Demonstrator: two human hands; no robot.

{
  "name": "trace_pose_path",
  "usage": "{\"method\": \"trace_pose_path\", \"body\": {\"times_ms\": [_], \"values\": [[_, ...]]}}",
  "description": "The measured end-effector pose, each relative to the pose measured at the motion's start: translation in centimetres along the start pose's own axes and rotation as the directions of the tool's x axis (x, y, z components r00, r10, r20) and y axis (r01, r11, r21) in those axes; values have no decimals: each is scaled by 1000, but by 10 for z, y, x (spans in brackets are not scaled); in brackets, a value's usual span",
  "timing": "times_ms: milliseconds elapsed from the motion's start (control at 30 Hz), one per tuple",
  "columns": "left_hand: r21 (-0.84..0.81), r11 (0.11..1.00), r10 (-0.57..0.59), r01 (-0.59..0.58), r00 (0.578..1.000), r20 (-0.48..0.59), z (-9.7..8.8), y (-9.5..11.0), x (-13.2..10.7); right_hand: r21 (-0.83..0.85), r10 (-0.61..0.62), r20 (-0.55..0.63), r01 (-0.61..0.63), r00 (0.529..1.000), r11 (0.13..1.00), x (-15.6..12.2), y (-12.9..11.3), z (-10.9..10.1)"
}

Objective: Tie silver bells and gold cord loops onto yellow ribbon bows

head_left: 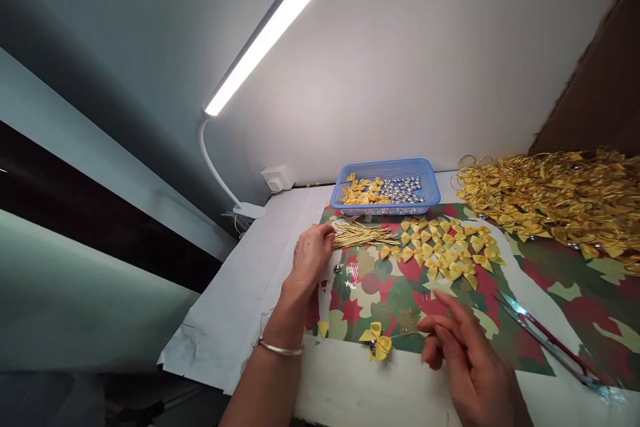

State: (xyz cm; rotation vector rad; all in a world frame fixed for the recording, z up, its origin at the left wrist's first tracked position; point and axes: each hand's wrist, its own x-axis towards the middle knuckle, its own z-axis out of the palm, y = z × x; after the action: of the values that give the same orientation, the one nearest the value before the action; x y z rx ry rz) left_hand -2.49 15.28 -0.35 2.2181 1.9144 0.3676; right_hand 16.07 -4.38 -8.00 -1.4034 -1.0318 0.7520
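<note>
My left hand (pixel 314 250) is at the left end of a pile of gold twist ties (pixel 363 235), its fingers closed on the tie ends; how many they grip is hidden. Near the table's front edge lies a yellow ribbon bow (pixel 378 341) with a small silver bell at its middle. A thin gold tie (pixel 406 333) runs from this bow to my right hand (pixel 463 353), whose thumb and fingertips pinch its end. Several yellow bows (pixel 445 247) are spread in rows right of the tie pile. A loose silver bell (pixel 337 268) sits below my left hand.
A blue basket (pixel 434 199) at the back holds yellow bows and silver bells. Scissors (pixel 547 340) lie at the right. Behind them is a large heap of gold-tied bows (pixel 560 197). A lamp (pixel 250 209) stands at the left, beside a white box (pixel 278 178).
</note>
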Motion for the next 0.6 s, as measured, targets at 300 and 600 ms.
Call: {"method": "trace_pose_path", "body": {"times_ms": [300, 600], "values": [[4, 1000, -14, 14, 998, 57, 15, 1, 19, 76, -7, 43, 4, 999, 997, 2, -4, -4], [-422, 907, -45, -12, 991, -125, -6, 6, -6, 84, -12, -15, 13, 1000, 996, 0, -2, -6]]}}
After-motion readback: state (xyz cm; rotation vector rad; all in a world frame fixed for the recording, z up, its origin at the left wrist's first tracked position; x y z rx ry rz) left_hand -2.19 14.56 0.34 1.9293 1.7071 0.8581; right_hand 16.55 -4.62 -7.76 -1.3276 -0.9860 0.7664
